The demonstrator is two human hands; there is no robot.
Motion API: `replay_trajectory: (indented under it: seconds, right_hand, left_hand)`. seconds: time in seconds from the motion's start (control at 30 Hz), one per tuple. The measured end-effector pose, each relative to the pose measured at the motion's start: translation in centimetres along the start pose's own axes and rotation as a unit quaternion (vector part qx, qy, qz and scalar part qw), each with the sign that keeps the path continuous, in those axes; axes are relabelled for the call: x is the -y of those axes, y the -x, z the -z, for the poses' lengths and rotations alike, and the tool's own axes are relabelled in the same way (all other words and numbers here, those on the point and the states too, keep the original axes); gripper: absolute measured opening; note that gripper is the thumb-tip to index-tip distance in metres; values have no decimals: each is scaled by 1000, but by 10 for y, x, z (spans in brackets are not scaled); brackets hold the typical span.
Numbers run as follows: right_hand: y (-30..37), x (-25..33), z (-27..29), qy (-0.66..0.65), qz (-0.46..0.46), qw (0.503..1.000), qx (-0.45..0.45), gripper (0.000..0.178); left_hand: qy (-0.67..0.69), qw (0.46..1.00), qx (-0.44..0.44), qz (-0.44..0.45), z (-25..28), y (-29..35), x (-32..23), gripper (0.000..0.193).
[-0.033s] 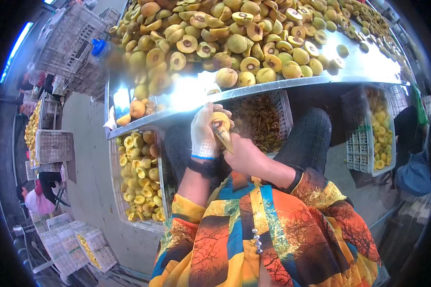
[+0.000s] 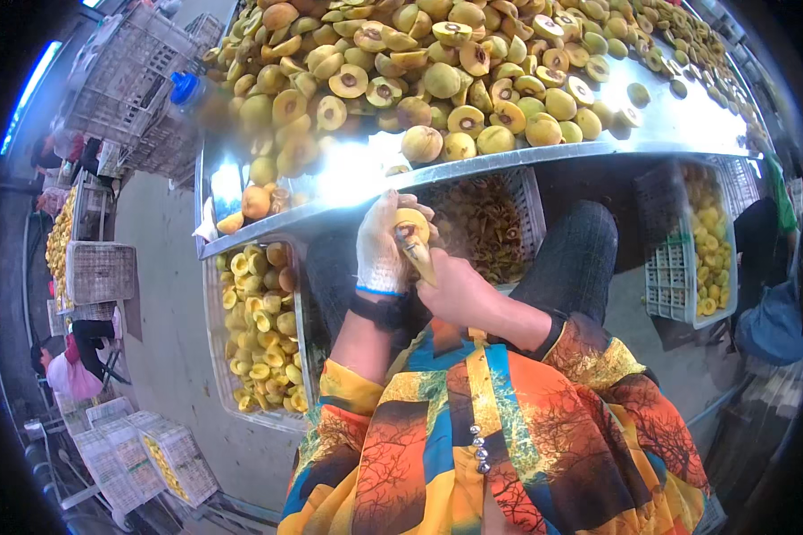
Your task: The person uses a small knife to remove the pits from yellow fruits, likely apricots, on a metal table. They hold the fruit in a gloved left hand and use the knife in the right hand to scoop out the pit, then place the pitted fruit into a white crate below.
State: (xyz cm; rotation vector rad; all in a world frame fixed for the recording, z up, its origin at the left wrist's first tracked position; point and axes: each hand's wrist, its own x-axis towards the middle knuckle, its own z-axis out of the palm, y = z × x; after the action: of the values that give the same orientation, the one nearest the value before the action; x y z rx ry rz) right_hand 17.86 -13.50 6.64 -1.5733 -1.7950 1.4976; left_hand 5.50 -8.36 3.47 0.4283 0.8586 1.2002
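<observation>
My left hand (image 2: pixel 379 250), in a white knit glove with a blue cuff edge, is closed round a peach half (image 2: pixel 410 218) with its cut face showing. My bare right hand (image 2: pixel 458 289) grips the pale yellowish handle of a small pitting tool (image 2: pixel 418 259). The tool's metal tip rests at the brown-red pit hollow of the peach half; how deep it goes is hidden. Both hands are together just in front of the table edge, above my lap. Beyond them, a large heap of halved peaches (image 2: pixel 442 82) covers much of the shiny metal table (image 2: pixel 616 147).
Under the table stands a crate (image 2: pixel 533 214) of dark brown scraps. Crates of pale peach halves flank my legs, one left (image 2: pixel 220 361), one right (image 2: pixel 669 283). A blue-capped bottle (image 2: pixel 185 89) is at the table's left corner. People sit far left near stacked crates (image 2: pixel 120 80).
</observation>
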Motion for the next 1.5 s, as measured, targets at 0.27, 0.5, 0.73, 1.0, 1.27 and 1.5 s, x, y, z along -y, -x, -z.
replay_trajectory:
  seconds: [0.27, 0.5, 0.73, 1.0, 1.27, 1.5]
  right_hand:
    - [0, 1, 7, -110, -41, 989, 88, 20]
    - [-15, -16, 14, -390, -75, 874, 281, 11]
    - [-30, -57, 32, -520, -38, 806, 282, 8]
    - [-51, -101, -6, 289, 36, 953, 84, 32]
    - [-41, -78, 1, 200, 104, 971, 75, 39]
    - [-58, -23, -1, -324, 90, 939, 73, 52]
  left_hand:
    - [-7, 998, 24, 64, 0, 0, 3, 33]
    - [84, 992, -49, 76, 6, 3, -6, 34]
    - [97, 978, -163, -84, 78, 44, -85, 31]
    - [-767, 417, -463, -152, 183, 43, -164, 54]
    - [-802, 449, -366, -145, 195, -24, -186, 44]
    - [-416, 857, -108, -285, 77, 28, -100, 61]
